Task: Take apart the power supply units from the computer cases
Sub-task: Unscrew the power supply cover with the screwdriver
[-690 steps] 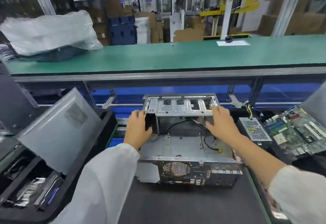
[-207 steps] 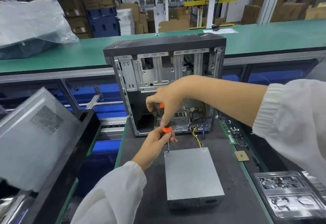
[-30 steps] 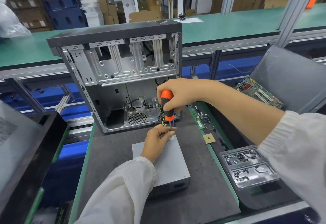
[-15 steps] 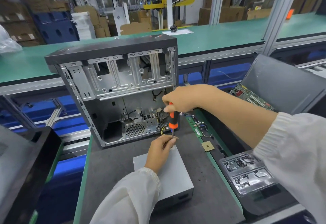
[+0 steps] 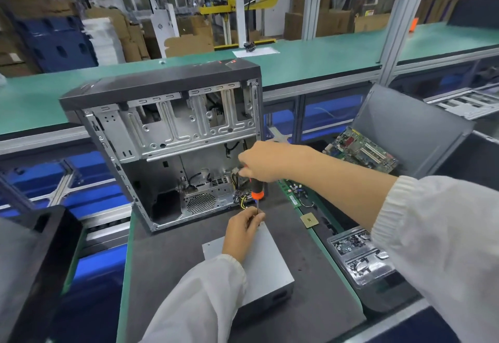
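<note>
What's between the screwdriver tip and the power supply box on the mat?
Nothing visible. The right hand holds the screwdriver upright over the power supply unit, and the left hand pinches its shaft at the unit's far corner. The tip itself is hidden.

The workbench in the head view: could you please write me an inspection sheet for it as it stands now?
Surface: dark mat with a green edge, on the near bench.
Job's things: computer case stands upright, open side toward the person; grey power supply unit lies flat on the mat in front of it.
Clutter: loose chip, clear tray of small parts, circuit board in a bin at right.
Hands: right hand grips the orange-handled screwdriver; left hand rests on the unit and steadies its shaft.
Cables: wire bundle at the case's lower right.
Surroundings: green conveyor, cardboard boxes behind.
</note>
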